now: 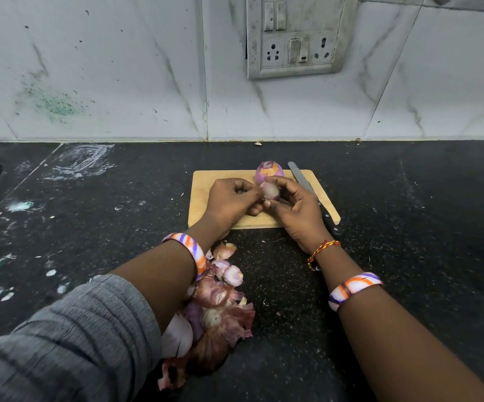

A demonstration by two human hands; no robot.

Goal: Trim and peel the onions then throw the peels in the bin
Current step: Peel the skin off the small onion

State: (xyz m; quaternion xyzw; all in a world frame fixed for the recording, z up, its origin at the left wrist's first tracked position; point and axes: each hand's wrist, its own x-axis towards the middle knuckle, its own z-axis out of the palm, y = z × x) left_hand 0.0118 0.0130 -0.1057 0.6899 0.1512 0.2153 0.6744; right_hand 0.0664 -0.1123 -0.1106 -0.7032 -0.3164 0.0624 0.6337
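Currently both hands hold a small onion above the cutting board, right hand cupping it, left hand apparently pinching loose skin: best to pull skin downward in strips, dropping them onto the peel pile.

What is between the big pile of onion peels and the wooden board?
In the head view, the left hand's wrist crosses there, and bare black counter with small crumbs separates the peels from the board.
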